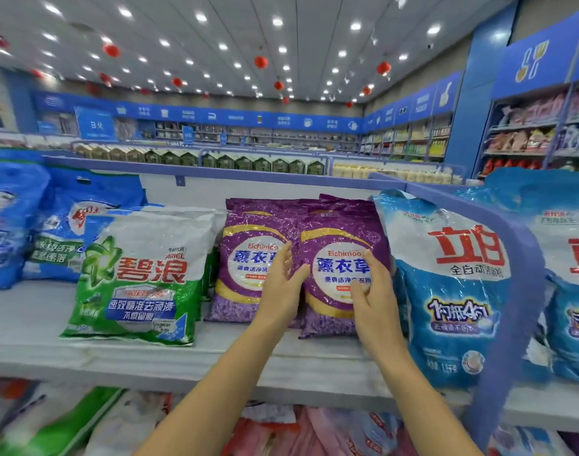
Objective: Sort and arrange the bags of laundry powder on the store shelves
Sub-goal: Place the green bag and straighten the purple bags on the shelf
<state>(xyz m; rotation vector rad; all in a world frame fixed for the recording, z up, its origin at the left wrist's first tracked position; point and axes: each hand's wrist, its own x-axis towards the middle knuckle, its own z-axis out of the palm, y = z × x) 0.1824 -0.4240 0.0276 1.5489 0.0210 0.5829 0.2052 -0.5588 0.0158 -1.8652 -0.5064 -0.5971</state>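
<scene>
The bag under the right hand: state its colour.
Purple bag, gold-edged white oval label; head view.

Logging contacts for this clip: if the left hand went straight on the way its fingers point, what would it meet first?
Probably the left purple plastic bag of laundry powder: the left hand points up and inward with its fingers over that bag's front, beside the right purple bag. Depth is unclear.

The lower-shelf bags (pixel 265 434) are blurred and cut off below, possibly laundry powder.
</scene>
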